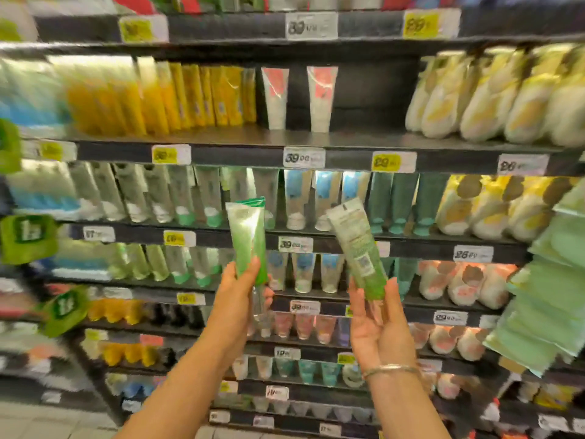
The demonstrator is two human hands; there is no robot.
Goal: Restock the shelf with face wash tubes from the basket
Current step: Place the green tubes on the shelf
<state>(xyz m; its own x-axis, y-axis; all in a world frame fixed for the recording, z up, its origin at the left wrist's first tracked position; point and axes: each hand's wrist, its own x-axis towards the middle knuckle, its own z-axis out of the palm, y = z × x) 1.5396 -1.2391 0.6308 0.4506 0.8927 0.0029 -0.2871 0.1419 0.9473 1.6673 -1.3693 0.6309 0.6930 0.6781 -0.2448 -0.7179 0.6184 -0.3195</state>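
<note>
My left hand (241, 291) grips a green face wash tube (247, 236) by its lower end and holds it upright, cap down, in front of the middle shelves. My right hand (378, 324) holds a second green-and-white tube (356, 245) at its capped end; this one tilts to the left and shows its printed back with a code square. Both tubes hover in front of the shelf row (316, 198) of standing tubes. The basket is out of view.
The shelf above (348, 137) carries two white-and-pink tubes (297, 96) with a dark gap to their right. Yellow boxes (177, 96) stand left, pale pouches (493, 99) right. Green packets (550, 280) hang at the right edge. Price tags line every shelf edge.
</note>
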